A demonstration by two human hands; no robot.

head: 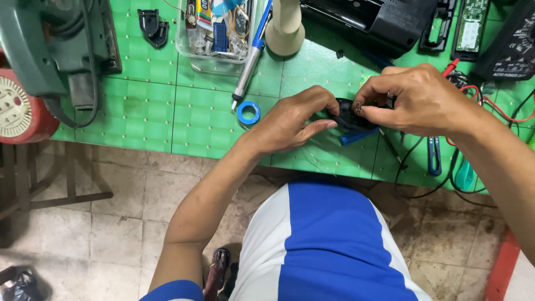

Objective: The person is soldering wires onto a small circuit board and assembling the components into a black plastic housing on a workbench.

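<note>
Head view: both hands, left hand point(290, 120) and right hand point(415, 100), grip a black part point(348, 118) near the green table's point(145, 111) front edge.

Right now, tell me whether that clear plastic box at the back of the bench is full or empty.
Partly full. The clear plastic box shows batteries and small parts through its walls; no lid visible in frame.

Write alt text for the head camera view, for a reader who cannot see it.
Two bare hands, the left hand and right hand, grip a small black part over a green workbench. A blue tape ring and a soldering iron lie to their left.
</note>
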